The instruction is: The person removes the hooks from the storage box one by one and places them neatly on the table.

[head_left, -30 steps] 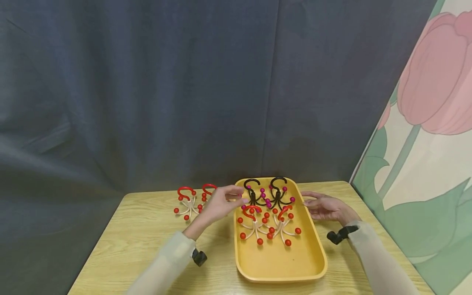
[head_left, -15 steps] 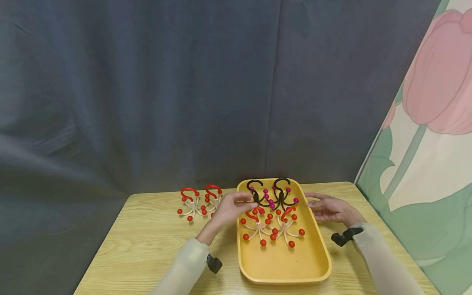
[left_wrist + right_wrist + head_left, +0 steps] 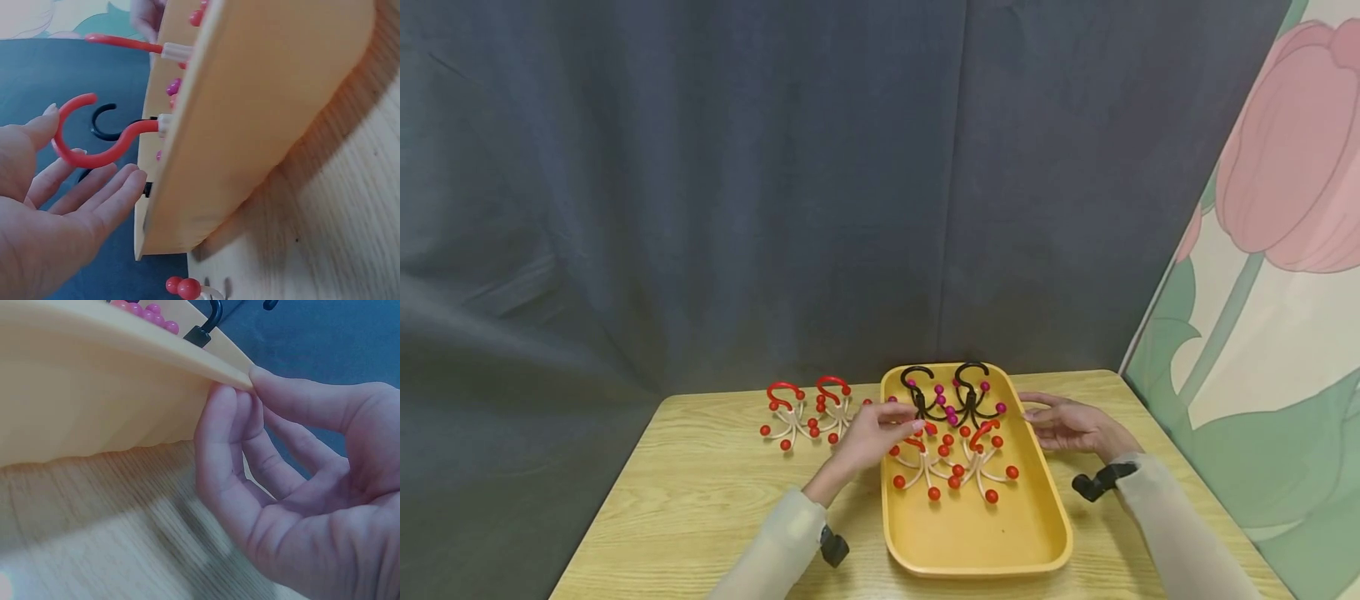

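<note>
My left hand (image 3: 868, 433) reaches over the left rim of a yellow plastic tray (image 3: 973, 542), at a claw-style hanger (image 3: 924, 467) with a red hook, white arms and red ball tips. In the left wrist view its thumb is right at the curve of the red hook (image 3: 103, 157), and the other fingers stretch loosely beneath it. On the tray's far right side, my right hand (image 3: 1071, 427) pinches the rim, thumb on top and fingers curled under, as the right wrist view shows. A second red-and-white hanger (image 3: 978, 458) stands close beside the first.
Two black hangers with magenta ball tips, a left one (image 3: 921, 404) and a right one (image 3: 972, 402), stand at the tray's back end. Left of the tray, two more red-and-white hangers (image 3: 791, 415) stand on the wooden table (image 3: 700, 492). A dark curtain (image 3: 775, 208) hangs behind.
My left hand has moved right and slightly down, from the tray's left rim to the nearer red hook. The right hand keeps its place at the rim.
</note>
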Motion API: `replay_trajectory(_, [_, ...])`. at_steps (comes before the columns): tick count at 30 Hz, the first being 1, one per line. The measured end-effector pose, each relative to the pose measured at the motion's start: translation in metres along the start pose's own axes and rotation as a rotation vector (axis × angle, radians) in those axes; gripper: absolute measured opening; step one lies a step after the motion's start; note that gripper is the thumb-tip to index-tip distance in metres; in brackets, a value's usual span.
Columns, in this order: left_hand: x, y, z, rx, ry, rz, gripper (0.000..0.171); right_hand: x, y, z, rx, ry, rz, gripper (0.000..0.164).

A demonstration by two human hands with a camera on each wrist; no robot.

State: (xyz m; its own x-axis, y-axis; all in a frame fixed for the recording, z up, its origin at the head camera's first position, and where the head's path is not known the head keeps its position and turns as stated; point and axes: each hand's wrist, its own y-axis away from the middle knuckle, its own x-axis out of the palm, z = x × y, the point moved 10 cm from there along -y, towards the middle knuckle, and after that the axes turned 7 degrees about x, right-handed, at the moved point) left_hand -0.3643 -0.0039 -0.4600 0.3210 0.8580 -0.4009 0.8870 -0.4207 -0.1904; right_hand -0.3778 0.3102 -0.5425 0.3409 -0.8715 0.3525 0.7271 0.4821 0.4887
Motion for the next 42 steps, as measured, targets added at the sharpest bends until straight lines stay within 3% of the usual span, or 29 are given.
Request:
replay_trajectory(15, [0.011,-0.001,-0.002,0.074,-0.016,0.015,0.031,-0.002,0.001,-0.001,0.002,-0.011,-0.019,0.044])
replay_trajectory(33, [0.012,0.004,0.003,0.064,0.096,0.024,0.028,0.000,0.002,-0.001,-0.008,-0.024,-0.005,0.042])
replay_trajectory(42, [0.013,0.004,0.000,0.096,0.075,0.044,0.033,-0.002,0.001,-0.002,-0.006,-0.021,-0.009,0.044])
